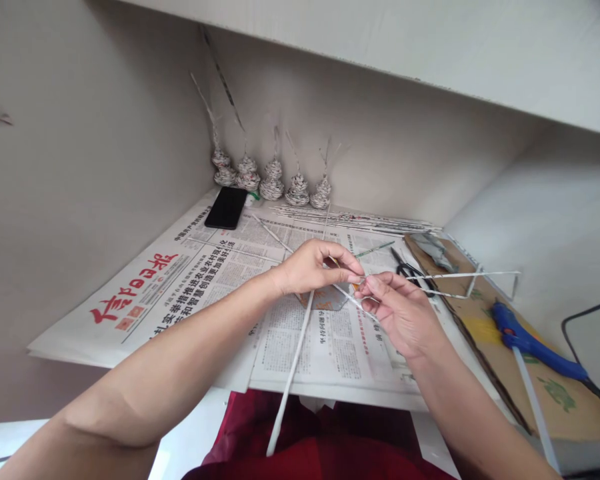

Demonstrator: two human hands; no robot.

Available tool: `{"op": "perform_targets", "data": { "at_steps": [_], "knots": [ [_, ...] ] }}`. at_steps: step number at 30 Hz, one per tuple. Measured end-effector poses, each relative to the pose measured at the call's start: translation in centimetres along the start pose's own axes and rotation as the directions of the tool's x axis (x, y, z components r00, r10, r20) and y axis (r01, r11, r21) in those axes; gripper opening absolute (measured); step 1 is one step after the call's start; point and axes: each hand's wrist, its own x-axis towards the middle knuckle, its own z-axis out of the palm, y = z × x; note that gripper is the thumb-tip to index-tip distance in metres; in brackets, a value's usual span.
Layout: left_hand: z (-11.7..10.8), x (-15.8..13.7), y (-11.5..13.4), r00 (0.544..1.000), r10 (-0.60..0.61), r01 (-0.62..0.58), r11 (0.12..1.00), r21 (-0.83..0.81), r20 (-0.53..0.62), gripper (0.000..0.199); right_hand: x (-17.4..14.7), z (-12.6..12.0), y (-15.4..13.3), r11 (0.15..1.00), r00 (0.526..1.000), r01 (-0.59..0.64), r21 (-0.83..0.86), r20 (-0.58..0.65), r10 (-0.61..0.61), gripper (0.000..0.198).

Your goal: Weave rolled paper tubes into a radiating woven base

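My left hand (323, 263) reaches over a small grey flat piece with orange marks (325, 300), its thumb and fingertips pinched together. Close against them, my right hand (397, 310) pinches a thin rolled-paper strip (450, 275), which runs out to the right and is bent at angles. What lies exactly between the fingertips is small and partly hidden. More rolled-paper sticks spread out from around the grey piece; one long white stick (295, 360) points toward my lap, over the table edge. Black-handled scissors (410, 270) lie just beyond my right hand.
Newspaper (190, 287) covers the table. Several woven gourd-shaped paper pieces (273, 180) line the back wall, with a black phone (226, 207) before them. Paper sticks (350, 219) lie behind. At right, a blue glue gun (530, 340) rests on cardboard (555, 400). A shelf overhangs above.
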Motion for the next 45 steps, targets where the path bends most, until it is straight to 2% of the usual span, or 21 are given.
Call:
{"op": "perform_targets", "data": {
  "at_steps": [6, 12, 16, 20, 22, 25, 26, 29, 32, 34, 36, 41, 45],
  "knots": [
    [0.3, -0.1, -0.2, 0.998, -0.046, 0.047, 0.999, -0.025, 0.034, 0.021, -0.2, -0.1, 0.3, 1.000, 0.999, 0.018, 0.022, 0.051, -0.019, 0.019],
    [-0.2, 0.1, -0.9, 0.996, -0.084, 0.086, 0.994, 0.074, -0.024, 0.021, -1.6, -0.3, 0.5, 0.998, 0.990, 0.061, -0.006, 0.129, -0.060, 0.023],
    [-0.6, 0.2, -1.7, 0.993, -0.097, 0.105, 0.987, 0.121, -0.068, 0.023, -4.0, -0.9, 0.3, 0.984, 0.977, 0.104, -0.147, 0.199, -0.074, 0.030],
    [-0.8, 0.2, -2.4, 0.991, -0.100, 0.111, 0.983, 0.143, -0.085, 0.026, -7.4, -2.2, 0.2, 0.869, 0.960, 0.091, -0.487, 0.275, 0.053, 0.038],
    [-0.8, 0.2, -2.8, 0.990, -0.108, 0.120, 0.981, 0.151, -0.090, 0.027, -9.2, -3.0, 0.3, 0.784, 0.957, 0.050, -0.619, 0.254, 0.140, 0.041],
    [-0.8, 0.2, -3.1, 0.986, -0.130, 0.147, 0.975, 0.167, -0.104, 0.028, -11.3, -4.2, 0.7, 0.671, 0.962, 0.006, -0.741, 0.187, 0.198, 0.044],
    [-0.8, 0.1, -3.2, 0.984, -0.137, 0.155, 0.973, 0.170, -0.111, 0.028, -11.8, -4.5, 0.7, 0.636, 0.958, -0.005, -0.772, 0.177, 0.224, 0.041],
    [-0.8, 0.1, -3.3, 0.980, -0.158, 0.178, 0.968, 0.176, -0.122, 0.029, -12.6, -5.1, 0.6, 0.556, 0.934, -0.018, -0.831, 0.185, 0.307, 0.014],
    [-0.8, 0.1, -3.2, 0.977, -0.167, 0.190, 0.964, 0.185, -0.135, 0.029, -12.7, -5.3, 0.1, 0.532, 0.943, 0.001, -0.847, 0.179, 0.282, 0.009],
    [-0.8, 0.1, -3.1, 0.975, -0.167, 0.193, 0.963, 0.189, -0.148, 0.029, -12.4, -5.2, -0.2, 0.559, 0.957, 0.000, -0.829, 0.163, 0.241, 0.019],
    [-0.8, 0.1, -3.1, 0.974, -0.164, 0.192, 0.962, 0.192, -0.154, 0.028, -11.9, -5.2, -0.3, 0.630, 0.965, -0.018, -0.776, 0.150, 0.213, 0.025],
    [-0.8, 0.1, -3.4, 0.981, -0.147, 0.170, 0.967, 0.189, -0.130, 0.026, -10.1, -4.7, 0.1, 0.846, 0.969, -0.095, -0.525, 0.148, 0.201, 0.028],
    [-0.3, 0.1, -3.3, 0.990, -0.108, 0.123, 0.975, 0.186, -0.091, 0.021, -7.8, -3.7, 0.8, 0.944, 0.988, -0.059, -0.324, 0.119, 0.102, 0.026]
  ]
}}
